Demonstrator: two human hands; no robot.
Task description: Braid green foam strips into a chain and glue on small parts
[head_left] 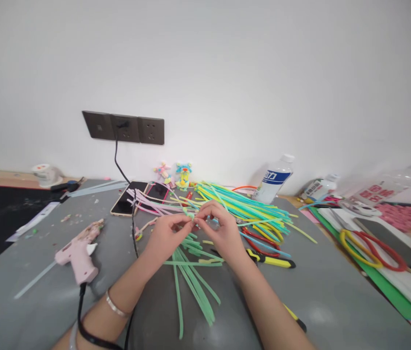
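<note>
- Nearest you, right of the pink glue gun [79, 253], cut green strips [191, 279] lie fanned on the counter [336, 301].
- Just beyond them, your left hand [165, 236] and right hand [222, 233] meet, with both sets of fingers pinched narrow on one green piece [192, 217] above the counter.
- You seem to be shaping it, which calls for a steady pinch and small turns.
- Farther right of the glue gun lies the coloured strip pile [252, 209].
</note>
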